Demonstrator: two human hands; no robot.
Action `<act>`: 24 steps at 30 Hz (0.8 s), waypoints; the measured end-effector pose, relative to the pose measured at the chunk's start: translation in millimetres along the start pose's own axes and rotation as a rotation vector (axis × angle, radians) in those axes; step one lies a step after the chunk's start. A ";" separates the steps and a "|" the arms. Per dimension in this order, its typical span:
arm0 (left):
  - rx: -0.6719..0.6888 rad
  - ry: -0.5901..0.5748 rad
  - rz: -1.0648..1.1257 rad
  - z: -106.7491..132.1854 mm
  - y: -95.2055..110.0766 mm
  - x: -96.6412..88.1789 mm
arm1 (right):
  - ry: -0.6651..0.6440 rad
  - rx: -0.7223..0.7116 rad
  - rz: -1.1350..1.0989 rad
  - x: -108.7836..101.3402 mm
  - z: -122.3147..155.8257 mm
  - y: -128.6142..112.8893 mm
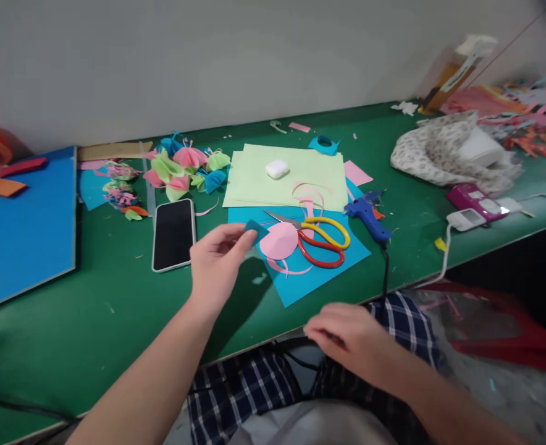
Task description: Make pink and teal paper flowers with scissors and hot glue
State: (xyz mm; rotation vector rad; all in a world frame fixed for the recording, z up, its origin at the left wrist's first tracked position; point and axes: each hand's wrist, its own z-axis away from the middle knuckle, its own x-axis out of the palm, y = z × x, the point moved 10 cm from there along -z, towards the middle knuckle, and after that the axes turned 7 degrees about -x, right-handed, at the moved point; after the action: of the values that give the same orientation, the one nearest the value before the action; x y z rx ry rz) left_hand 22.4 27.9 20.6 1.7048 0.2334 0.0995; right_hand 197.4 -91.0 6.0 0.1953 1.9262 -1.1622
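My left hand (pixel 217 259) is raised over the green table (pixel 92 321), its fingers pinched on a small blue paper piece (pixel 256 232). Just right of that piece lies a pink paper circle (pixel 279 241) on a blue sheet (pixel 319 272). Scissors with red and yellow handles (pixel 323 242) rest beside the circle. My right hand (pixel 347 337) hangs low at the table's front edge above my checked lap, fingers curled downward; whether it holds anything is hidden.
A black phone (pixel 173 233) lies left of my left hand. Folded paper flowers (pixel 184 167), light green sheets (pixel 296 179) with a white earbud case (pixel 277 169), a blue glue gun (pixel 368 216), a cloth bundle (pixel 453 154) and a blue board (pixel 27 228) also occupy the table.
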 end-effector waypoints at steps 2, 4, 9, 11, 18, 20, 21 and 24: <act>0.001 0.004 0.045 -0.2 1.4 -3.9 | -0.121 0.082 0.215 39.0 30.2 14.9; 0.002 -0.009 0.054 3.2 4.4 -5.3 | -0.229 0.141 0.352 71.3 49.2 32.3; -0.093 -0.079 -0.058 17.5 0.5 -5.1 | -0.225 0.246 0.433 76.9 54.5 54.5; -0.121 -0.119 -0.130 20.9 -4.0 -5.3 | -0.227 0.242 0.412 58.0 52.7 50.4; -0.058 -0.243 -0.299 17.2 -9.6 7.5 | 0.242 0.484 0.492 -114.9 39.9 87.5; 0.014 -0.248 -0.335 15.5 -0.9 13.6 | 0.253 0.657 0.678 -144.7 35.6 119.6; 0.061 -0.244 -0.353 15.4 5.4 16.0 | 0.240 0.683 0.699 -149.2 29.8 133.0; 0.228 -0.230 -0.382 18.6 26.9 20.1 | 0.226 0.730 0.726 -146.3 14.6 161.0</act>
State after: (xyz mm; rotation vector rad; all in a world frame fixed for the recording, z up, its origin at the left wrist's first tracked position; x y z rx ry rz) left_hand 48.2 10.6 43.0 1.8485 0.4049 -0.4170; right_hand 380.4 27.4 5.3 1.3377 1.3115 -1.2880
